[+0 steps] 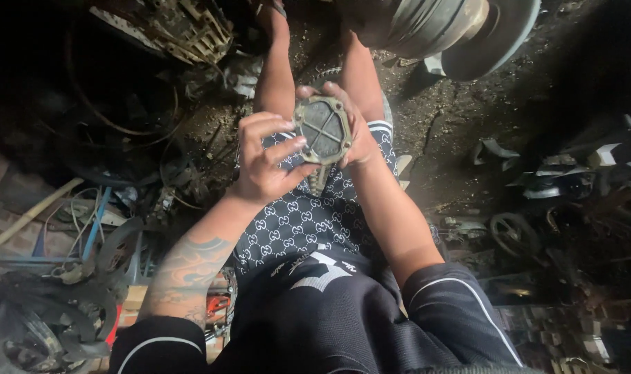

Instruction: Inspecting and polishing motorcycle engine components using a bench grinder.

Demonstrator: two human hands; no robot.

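The person sits low over a dirt floor (454, 131), and both hands are up in front of the chest, clamped on 1 small metal cover (322, 130). It is a dull grey, roughly octagonal casting with crossed ribs on its face and a short stem hanging from its lower edge. The left hand (263, 163) grips it from the left side, thumb and fingers curled over the rim; the right hand (353, 128) cups it from behind and from the right. So the part is held in the air between the 2 hands, above the patterned shorts (301, 221), touching nothing else.

To my eye the step in hand is an inspection or a turning of the part, face toward the eyes, not a fitting; no tool is in either hand. I judge that any next move calls for a firm hold with 1 hand before the other lets go, since the casting looks heavy for its size.

Around them lies workshop clutter: a big pulley wheel (468, 28) at the top, loose belts (45, 325) at the lower left, a small handwheel (513, 232) at the right.
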